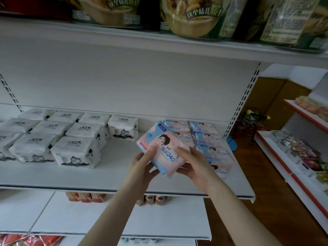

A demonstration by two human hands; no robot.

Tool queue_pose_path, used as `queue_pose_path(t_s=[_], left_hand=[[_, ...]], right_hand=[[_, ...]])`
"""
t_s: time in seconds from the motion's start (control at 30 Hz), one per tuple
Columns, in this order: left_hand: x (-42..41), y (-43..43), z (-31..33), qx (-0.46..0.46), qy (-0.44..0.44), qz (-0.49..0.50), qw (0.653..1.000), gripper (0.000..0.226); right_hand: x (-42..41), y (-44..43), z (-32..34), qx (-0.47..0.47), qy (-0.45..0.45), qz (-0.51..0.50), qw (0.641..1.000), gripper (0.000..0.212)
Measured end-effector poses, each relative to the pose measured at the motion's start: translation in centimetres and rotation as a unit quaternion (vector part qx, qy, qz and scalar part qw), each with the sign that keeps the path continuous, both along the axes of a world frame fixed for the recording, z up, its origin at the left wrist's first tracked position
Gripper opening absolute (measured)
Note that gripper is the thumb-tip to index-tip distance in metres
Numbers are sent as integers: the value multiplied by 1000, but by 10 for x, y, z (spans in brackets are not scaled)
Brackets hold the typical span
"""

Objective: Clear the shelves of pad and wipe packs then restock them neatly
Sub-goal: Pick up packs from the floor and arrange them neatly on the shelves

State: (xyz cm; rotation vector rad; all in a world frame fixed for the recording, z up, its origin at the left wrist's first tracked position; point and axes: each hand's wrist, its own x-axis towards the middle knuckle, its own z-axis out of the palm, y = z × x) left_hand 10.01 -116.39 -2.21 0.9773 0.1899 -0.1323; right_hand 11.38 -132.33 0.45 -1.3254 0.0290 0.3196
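A pink and blue pad pack [162,146] marked 240 is held tilted above the white shelf [113,173]. My left hand [142,163] grips its lower left side, thumb on the front. My right hand [192,165] grips its right side, fingers curled round the edge. Behind and to the right, several matching pad packs [209,139] lie in rows at the shelf's right end. On the left, white wipe packs [74,151] with a cat print stand in several rows.
Snack bags [191,16] fill the shelf above. A lower shelf [88,215] holds orange packs and small cans. To the right stands another shelving unit [300,157] with colourful packets, across a wooden floor.
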Motion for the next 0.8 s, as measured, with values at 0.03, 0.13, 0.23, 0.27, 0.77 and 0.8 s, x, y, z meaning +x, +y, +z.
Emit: queue_pose_path(t_s=[0.03, 0.13, 0.23, 0.27, 0.77, 0.8], left_hand=[[2, 3, -2, 19, -4, 14, 1000, 62], [5, 15, -5, 106, -40, -10, 994, 78], [5, 15, -2, 201, -77, -115, 970, 65], [5, 14, -1, 220, -85, -132, 963, 61], [26, -33, -59, 474, -98, -69, 872, 69], [27, -36, -58, 467, -99, -58, 877, 69]], right_hand=[[2, -6, 3, -21, -7, 7, 1000, 37], [7, -23, 6, -94, -27, 41, 994, 28], [10, -33, 7, -109, -48, 52, 991, 30], [12, -36, 6, -111, -55, 45, 991, 34], [22, -132, -13, -194, -124, -312, 922, 24], [23, -136, -18, -194, -102, -305, 927, 31]])
